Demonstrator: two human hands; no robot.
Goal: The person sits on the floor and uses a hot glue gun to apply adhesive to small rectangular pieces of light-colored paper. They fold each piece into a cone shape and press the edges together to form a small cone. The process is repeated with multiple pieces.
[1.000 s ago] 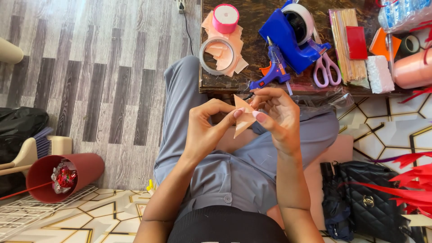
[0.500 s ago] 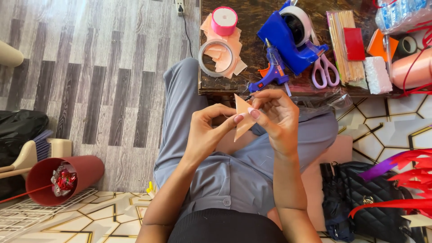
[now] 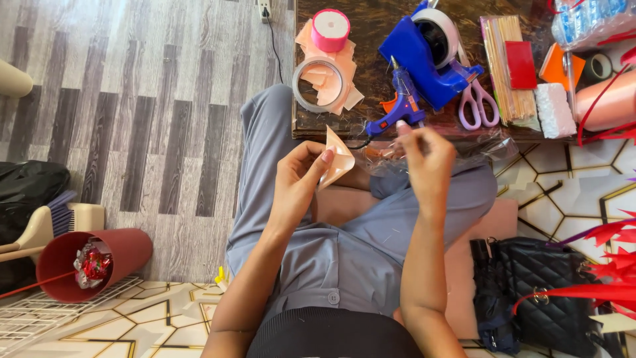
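My left hand (image 3: 301,179) pinches a small folded peach paper piece (image 3: 338,159) above my lap, its point turned up. My right hand (image 3: 427,159) is off the paper, a little to its right, with fingers curled and nothing seen in them. Its fingertips hover just below the blue glue gun (image 3: 401,106), which lies at the near edge of the dark low table (image 3: 371,26). A clear plastic wrapper (image 3: 493,142) lies under that hand.
On the table are a tape ring (image 3: 319,83) over peach paper scraps, a pink ribbon roll (image 3: 330,30), a blue tape dispenser (image 3: 430,53), scissors (image 3: 477,103) and wooden sticks (image 3: 507,66). A black handbag (image 3: 543,285) sits at right, a red bin (image 3: 93,262) at left.
My right hand has let go of the peach paper and moved right and up toward the glue gun. The left hand keeps the paper alone.
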